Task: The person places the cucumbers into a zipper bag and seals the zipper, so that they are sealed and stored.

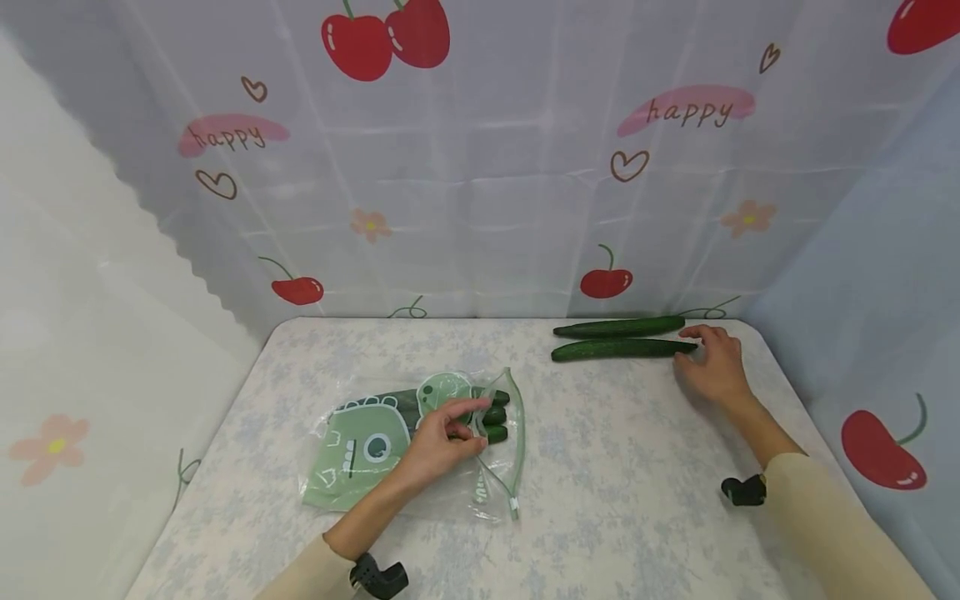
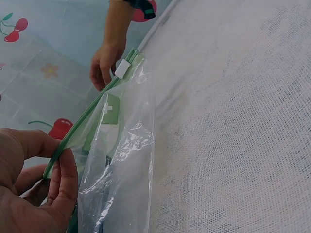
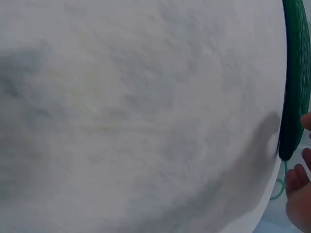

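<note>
A clear zip bag (image 1: 352, 467) with a green cartoon monster print lies on the table, its mouth facing right. Three cucumber ends (image 1: 497, 434) show at that mouth. My left hand (image 1: 438, 442) pinches the bag's green zip strip (image 2: 80, 121) between thumb and fingers. At the back right, two cucumbers lie side by side, a far one (image 1: 618, 327) and a near one (image 1: 618, 349). My right hand (image 1: 716, 367) is at the near cucumber's right end, thumb and fingers spread around the tip. In the right wrist view, its fingers (image 3: 297, 177) stand apart beside a cucumber's end.
The pale patterned table (image 1: 600, 467) has rounded back corners. Behind it hangs a white curtain (image 1: 480, 183) printed with cherries and hearts, and more of it flanks both sides. A white slider (image 2: 122, 69) sits near one end of the zip strip.
</note>
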A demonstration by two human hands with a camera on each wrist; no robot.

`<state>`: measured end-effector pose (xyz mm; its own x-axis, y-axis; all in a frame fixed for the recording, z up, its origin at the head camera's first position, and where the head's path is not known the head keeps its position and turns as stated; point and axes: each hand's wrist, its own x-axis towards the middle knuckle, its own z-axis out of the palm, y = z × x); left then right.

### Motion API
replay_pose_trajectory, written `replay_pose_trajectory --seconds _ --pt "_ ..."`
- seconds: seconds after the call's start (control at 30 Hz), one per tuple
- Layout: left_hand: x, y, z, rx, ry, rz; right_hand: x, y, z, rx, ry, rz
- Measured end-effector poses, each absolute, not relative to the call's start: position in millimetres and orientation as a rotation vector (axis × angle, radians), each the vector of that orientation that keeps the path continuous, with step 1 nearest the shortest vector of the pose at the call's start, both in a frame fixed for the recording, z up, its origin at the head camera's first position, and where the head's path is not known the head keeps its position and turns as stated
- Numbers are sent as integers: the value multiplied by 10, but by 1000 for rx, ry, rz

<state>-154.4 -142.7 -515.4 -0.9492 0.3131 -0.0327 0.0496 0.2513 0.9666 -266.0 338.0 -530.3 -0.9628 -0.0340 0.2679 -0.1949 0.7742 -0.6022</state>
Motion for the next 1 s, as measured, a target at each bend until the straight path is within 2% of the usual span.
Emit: replay_pose_trajectory --seconds 0.27,0.47,0.8,1.0 --pt "-1527 -1420 -5164 335 2267 1797 -2788 3529 -5420 152 -2841 852" --pt "-1525 -1427 -5177 347 2255 1791 -2744 3584 -5485 194 -2808 887" --pt "-1539 -1400 -5182 341 2266 1768 -2366 3676 -5239 198 -2792 1098" --pt "-1538 -1391 -5189 340 2269 1771 -2092 3587 -5049 103 -2673 1616"
